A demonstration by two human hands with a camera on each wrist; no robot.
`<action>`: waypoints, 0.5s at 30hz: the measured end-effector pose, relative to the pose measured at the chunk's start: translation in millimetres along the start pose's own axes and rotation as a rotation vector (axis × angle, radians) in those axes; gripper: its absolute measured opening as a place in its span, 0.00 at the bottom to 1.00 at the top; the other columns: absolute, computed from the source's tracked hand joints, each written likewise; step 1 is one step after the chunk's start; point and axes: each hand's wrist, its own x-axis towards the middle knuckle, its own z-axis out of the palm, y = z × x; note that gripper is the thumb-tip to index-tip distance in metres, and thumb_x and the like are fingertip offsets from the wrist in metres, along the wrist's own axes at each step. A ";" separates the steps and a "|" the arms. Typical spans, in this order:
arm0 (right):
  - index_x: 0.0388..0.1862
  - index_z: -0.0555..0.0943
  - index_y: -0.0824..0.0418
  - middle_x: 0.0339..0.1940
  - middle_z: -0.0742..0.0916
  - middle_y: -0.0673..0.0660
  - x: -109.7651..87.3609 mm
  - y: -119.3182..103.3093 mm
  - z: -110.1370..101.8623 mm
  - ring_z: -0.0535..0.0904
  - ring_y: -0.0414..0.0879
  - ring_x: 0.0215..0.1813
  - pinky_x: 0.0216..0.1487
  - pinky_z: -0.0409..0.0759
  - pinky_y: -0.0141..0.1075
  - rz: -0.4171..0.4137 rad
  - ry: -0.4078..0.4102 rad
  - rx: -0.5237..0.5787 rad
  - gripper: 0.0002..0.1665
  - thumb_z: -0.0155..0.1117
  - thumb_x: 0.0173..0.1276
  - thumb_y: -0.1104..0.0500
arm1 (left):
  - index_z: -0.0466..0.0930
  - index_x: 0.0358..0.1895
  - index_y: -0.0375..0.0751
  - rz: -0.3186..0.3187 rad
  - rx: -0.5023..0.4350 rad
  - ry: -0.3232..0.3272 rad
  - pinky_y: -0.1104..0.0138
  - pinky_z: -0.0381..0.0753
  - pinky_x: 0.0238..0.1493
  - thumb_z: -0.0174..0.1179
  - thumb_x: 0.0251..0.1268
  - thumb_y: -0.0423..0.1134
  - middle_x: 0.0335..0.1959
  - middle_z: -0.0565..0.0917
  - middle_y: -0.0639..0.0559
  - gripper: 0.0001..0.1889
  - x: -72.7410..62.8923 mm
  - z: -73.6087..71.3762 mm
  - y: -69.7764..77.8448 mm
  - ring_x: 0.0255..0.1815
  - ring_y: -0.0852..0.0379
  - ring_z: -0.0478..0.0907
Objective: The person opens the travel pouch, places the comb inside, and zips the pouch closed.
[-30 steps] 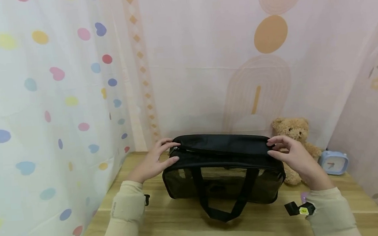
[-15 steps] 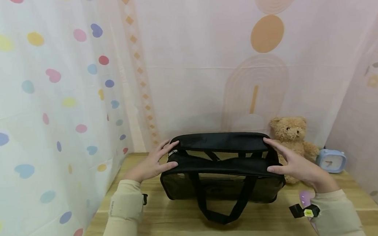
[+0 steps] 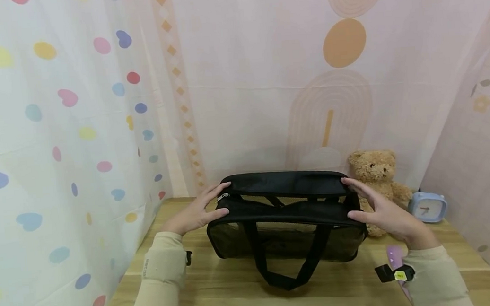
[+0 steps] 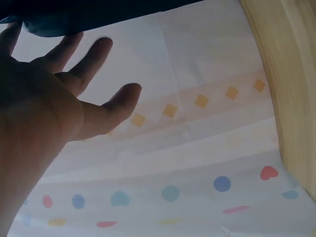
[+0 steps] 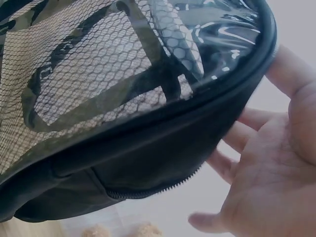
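A black bag point(image 3: 292, 211) with see-through mesh and clear panels stands on the table, its zipped top gaping. Its front handle point(image 3: 289, 282) droops onto the tabletop. My left hand point(image 3: 195, 215) is at the bag's left end near the zipper pull point(image 3: 223, 197), thumb and fingers spread. At the opposite end, my right hand point(image 3: 387, 214) has its thumb by the front edge and its fingers by the back one. In the right wrist view, the right hand's fingers lie relaxed along the bag's corner. The left wrist view shows spread fingers under the bag's dark edge point(image 4: 108, 15).
Behind the right hand sits a brown teddy bear point(image 3: 376, 170), with a blue alarm clock point(image 3: 429, 207) beside it. A purple strip-like object point(image 3: 394, 256) lies partly hidden by the right sleeve. Patterned curtains point(image 3: 241, 101) hang at the back and sides of the wooden table point(image 3: 221, 301).
The bag's top has spread from a narrow slit to a wide gap. My right hand's thumb and fingers have moved further apart. Little differs over the last half second.
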 end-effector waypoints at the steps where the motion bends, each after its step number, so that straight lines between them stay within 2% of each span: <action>1: 0.85 0.49 0.55 0.84 0.52 0.64 -1.7 0.8 -0.5 0.42 0.64 0.82 0.72 0.59 0.61 -0.009 0.014 0.010 0.44 0.59 0.78 0.62 | 0.48 0.82 0.66 -0.009 -0.011 -0.004 0.31 0.55 0.69 0.58 0.73 0.60 0.83 0.40 0.43 0.41 -0.1 0.2 -0.4 0.81 0.32 0.44; 3: 0.85 0.49 0.57 0.83 0.55 0.64 -5.9 3.8 -2.6 0.50 0.52 0.82 0.72 0.66 0.42 -0.029 0.036 0.032 0.42 0.57 0.79 0.63 | 0.48 0.82 0.68 -0.024 -0.026 -0.008 0.32 0.56 0.69 0.58 0.73 0.60 0.84 0.39 0.45 0.40 0.0 0.7 -1.5 0.81 0.32 0.45; 4: 0.84 0.50 0.58 0.82 0.57 0.64 -8.4 5.5 -4.0 0.55 0.45 0.80 0.68 0.68 0.34 -0.036 0.051 0.045 0.41 0.56 0.80 0.64 | 0.47 0.82 0.69 -0.028 -0.035 -0.010 0.32 0.56 0.69 0.58 0.73 0.60 0.84 0.39 0.45 0.40 -0.1 0.9 -1.9 0.81 0.33 0.45; 6: 0.84 0.50 0.61 0.81 0.63 0.60 -14.3 9.7 -7.5 0.63 0.34 0.74 0.60 0.71 0.23 -0.040 0.084 0.061 0.39 0.54 0.80 0.64 | 0.47 0.82 0.68 -0.031 -0.047 -0.012 0.32 0.56 0.69 0.58 0.73 0.60 0.84 0.39 0.45 0.40 0.0 1.3 -2.4 0.81 0.33 0.44; 8: 0.83 0.52 0.65 0.77 0.68 0.57 -21.6 14.6 -11.7 0.70 0.28 0.67 0.58 0.73 0.23 -0.015 0.128 0.060 0.37 0.53 0.82 0.63 | 0.47 0.83 0.67 -0.035 -0.052 -0.015 0.31 0.56 0.69 0.57 0.74 0.59 0.84 0.38 0.45 0.40 0.0 1.7 -3.0 0.81 0.32 0.43; 11: 0.81 0.53 0.68 0.73 0.72 0.56 -34.7 22.7 -18.3 0.74 0.24 0.59 0.54 0.77 0.26 0.099 0.187 0.043 0.36 0.52 0.83 0.58 | 0.46 0.83 0.66 -0.046 -0.053 -0.016 0.30 0.55 0.68 0.57 0.74 0.59 0.84 0.38 0.45 0.41 -1.1 2.1 -2.9 0.81 0.30 0.42; 15: 0.79 0.52 0.75 0.72 0.69 0.74 -52.5 38.3 -24.8 0.74 0.22 0.52 0.51 0.81 0.32 0.262 0.196 0.006 0.38 0.52 0.83 0.54 | 0.46 0.83 0.65 -0.055 -0.059 -0.011 0.29 0.54 0.68 0.57 0.75 0.57 0.84 0.37 0.45 0.41 -3.0 2.0 -3.0 0.81 0.30 0.41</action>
